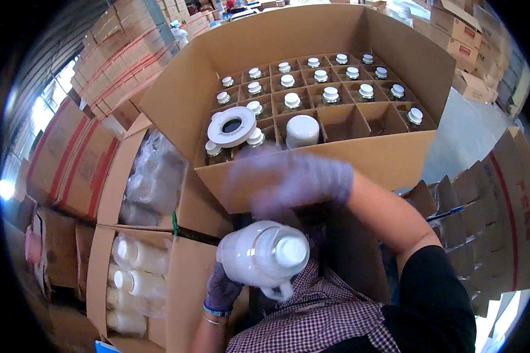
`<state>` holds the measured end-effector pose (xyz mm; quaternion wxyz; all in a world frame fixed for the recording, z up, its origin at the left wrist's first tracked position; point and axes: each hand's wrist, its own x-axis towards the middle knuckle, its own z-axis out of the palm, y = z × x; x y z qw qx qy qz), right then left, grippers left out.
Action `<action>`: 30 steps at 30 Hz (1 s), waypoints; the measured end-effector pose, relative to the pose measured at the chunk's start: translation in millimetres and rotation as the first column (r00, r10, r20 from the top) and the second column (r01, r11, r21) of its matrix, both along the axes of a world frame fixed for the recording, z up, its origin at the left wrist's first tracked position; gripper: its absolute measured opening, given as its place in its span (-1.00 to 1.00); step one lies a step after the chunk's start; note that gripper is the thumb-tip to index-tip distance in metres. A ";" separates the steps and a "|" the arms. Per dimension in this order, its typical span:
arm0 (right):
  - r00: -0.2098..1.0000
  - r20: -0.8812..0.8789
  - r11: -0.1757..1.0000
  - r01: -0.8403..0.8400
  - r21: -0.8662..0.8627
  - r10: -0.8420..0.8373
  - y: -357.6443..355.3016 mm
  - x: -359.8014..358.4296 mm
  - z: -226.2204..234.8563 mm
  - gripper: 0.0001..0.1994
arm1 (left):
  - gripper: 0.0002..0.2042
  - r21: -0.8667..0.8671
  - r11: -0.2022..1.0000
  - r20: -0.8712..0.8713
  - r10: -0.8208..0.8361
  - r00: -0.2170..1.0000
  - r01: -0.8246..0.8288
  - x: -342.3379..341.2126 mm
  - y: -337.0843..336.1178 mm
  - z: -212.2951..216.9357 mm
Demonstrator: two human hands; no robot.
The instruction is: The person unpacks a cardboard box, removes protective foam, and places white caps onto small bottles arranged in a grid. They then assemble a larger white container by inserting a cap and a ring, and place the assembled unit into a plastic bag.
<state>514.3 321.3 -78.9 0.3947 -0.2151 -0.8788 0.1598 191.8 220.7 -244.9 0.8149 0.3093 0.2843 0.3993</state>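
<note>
My left hand (222, 289), in a grey-purple glove, grips a glossy white handled jug (247, 253) at its base end. The jug lies tilted, its white cap (291, 252) toward me and its loop handle low. Above it, my gloved right hand (288, 179) is smeared by motion in front of a big open carton (312, 167); its fingers cannot be made out. Inside that carton, cardboard dividers (343, 122) separate several bottles with white caps (292, 100). A white tape roll (232, 126) rests on caps at the near left. Beside it, a rounded white top (302, 131) rises from a cell.
At lower left, an open carton (168, 288) holds white bottles (136, 283); the one behind it holds plastic-wrapped items (156, 176). Stacked cartons (121, 53) stand at the far left, more boxes (456, 35) at the far right. Cardboard dividers (462, 226) stand near my right.
</note>
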 end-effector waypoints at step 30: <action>0.535 -0.687 0.112 -0.743 -0.660 -0.492 -191.0 67.7 -121.8 -0.18 | -0.58 0.807 0.085 -0.548 0.479 0.686 0.585 55.2 -15.3 153.8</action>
